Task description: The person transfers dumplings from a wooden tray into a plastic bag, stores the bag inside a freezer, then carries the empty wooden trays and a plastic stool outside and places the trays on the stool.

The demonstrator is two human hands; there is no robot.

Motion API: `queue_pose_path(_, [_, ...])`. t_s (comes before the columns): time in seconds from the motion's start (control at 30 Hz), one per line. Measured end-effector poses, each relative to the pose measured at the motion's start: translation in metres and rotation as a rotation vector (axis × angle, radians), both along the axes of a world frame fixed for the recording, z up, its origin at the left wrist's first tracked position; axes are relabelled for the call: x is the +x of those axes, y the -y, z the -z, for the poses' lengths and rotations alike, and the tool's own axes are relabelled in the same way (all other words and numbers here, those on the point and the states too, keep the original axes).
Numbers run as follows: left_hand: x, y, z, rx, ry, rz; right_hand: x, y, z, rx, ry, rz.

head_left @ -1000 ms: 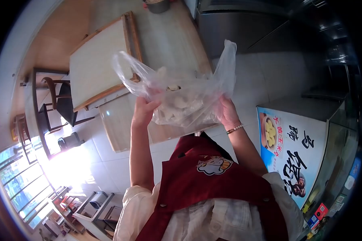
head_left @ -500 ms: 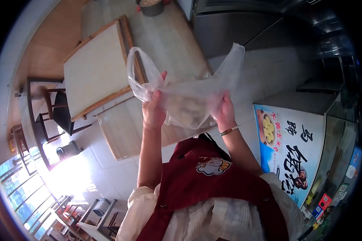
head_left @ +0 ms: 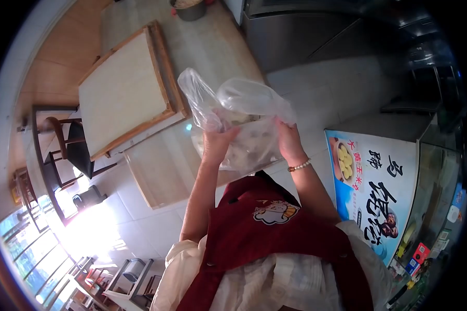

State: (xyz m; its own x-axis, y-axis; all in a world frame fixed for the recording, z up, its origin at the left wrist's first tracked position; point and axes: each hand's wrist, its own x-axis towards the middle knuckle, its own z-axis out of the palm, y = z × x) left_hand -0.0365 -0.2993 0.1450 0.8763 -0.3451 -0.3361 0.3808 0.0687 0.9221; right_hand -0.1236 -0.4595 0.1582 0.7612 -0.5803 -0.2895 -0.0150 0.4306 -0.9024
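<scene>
A translucent plastic bag (head_left: 249, 140) hangs in front of my apron, with several pale lumps showing blurrily inside; I cannot make out their kind. My left hand (head_left: 219, 144) grips the bag's left side near the base of one handle, fingers partly hidden by the film. On the opposite side my right hand (head_left: 290, 141), with a beaded bracelet at the wrist, pinches the edge near the other handle. The left handle loop stands up, while the right one folds inward over the bag's mouth.
Behind the bag stands a long table (head_left: 223, 46) carrying a wood-framed board (head_left: 124, 93) and a metal pot (head_left: 190, 9). To the right is a counter with a printed sign (head_left: 371, 192). Chairs (head_left: 80, 145) stand at left on the tiled floor.
Both hands have drawn a little closer together. The bag's right handle has dropped from upright and folded inward, and the bag's mouth is less stretched.
</scene>
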Motion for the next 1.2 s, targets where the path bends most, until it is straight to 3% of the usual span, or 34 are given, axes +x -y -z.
queue_pose_path(0.1, [0.000,0.009,0.007,0.315,0.147,0.130,0.005,0.001,0.000,-0.082,-0.024,-0.080])
queue_pose_path(0.2, [-0.011,0.020,0.028,0.540,0.382,0.109,0.015,-0.004,-0.017,0.116,0.208,-0.340])
queue_pose_path(0.23, [-0.017,0.023,0.024,0.601,0.467,0.102,0.013,-0.003,-0.007,0.306,0.241,-0.289])
queue_pose_path(0.3, [-0.011,0.013,0.025,0.197,0.127,-0.086,0.011,-0.001,0.022,0.689,0.318,-0.178])
queue_pose_path(0.33, [-0.002,0.008,0.031,-0.019,0.025,-0.165,0.015,-0.006,0.013,0.656,0.055,-0.026])
queue_pose_path(0.37, [0.005,0.008,0.035,-0.239,-0.071,-0.242,0.017,-0.005,0.017,0.638,-0.035,-0.035])
queue_pose_path(0.4, [0.004,0.016,0.010,-0.326,-0.162,-0.293,0.018,-0.005,0.029,0.621,-0.126,-0.047])
queue_pose_path(0.5, [0.000,0.008,-0.004,-0.453,-0.133,0.081,0.026,-0.003,0.049,0.472,-0.251,-0.195])
queue_pose_path(0.53, [-0.003,0.010,-0.014,-0.166,-0.011,0.281,0.026,-0.002,0.051,0.406,-0.271,-0.263])
queue_pose_path(0.63, [-0.008,0.029,-0.028,0.356,0.782,0.570,0.024,-0.017,0.040,0.208,-0.144,-0.240])
queue_pose_path(0.67, [-0.005,0.032,-0.038,0.367,0.914,0.662,0.021,-0.014,0.059,0.391,-0.008,-0.288])
queue_pose_path(0.7, [0.001,0.035,-0.042,0.473,0.864,0.705,0.023,-0.010,0.030,0.165,-0.053,-0.439])
queue_pose_path(0.77, [0.009,0.039,-0.047,0.680,0.750,0.794,0.021,-0.013,0.009,-0.400,-0.107,-0.507])
queue_pose_path(0.8, [0.011,0.043,-0.065,0.877,0.700,0.880,0.019,-0.012,-0.001,-0.470,-0.137,-0.533])
queue_pose_path(0.87, [0.014,0.041,-0.055,0.920,0.748,0.854,0.015,-0.008,-0.014,-0.613,-0.198,-0.577])
queue_pose_path(1.0, [0.014,0.043,-0.056,1.099,0.630,0.780,0.004,-0.017,-0.010,-0.930,-0.010,-0.202])
queue_pose_path(1.1, [0.016,0.041,-0.051,1.213,0.718,0.944,0.002,-0.023,-0.027,-1.043,-0.036,-0.209])
queue_pose_path(1.2, [0.021,0.043,-0.069,1.225,0.585,1.171,0.008,-0.008,0.008,-1.219,-0.082,-0.245])
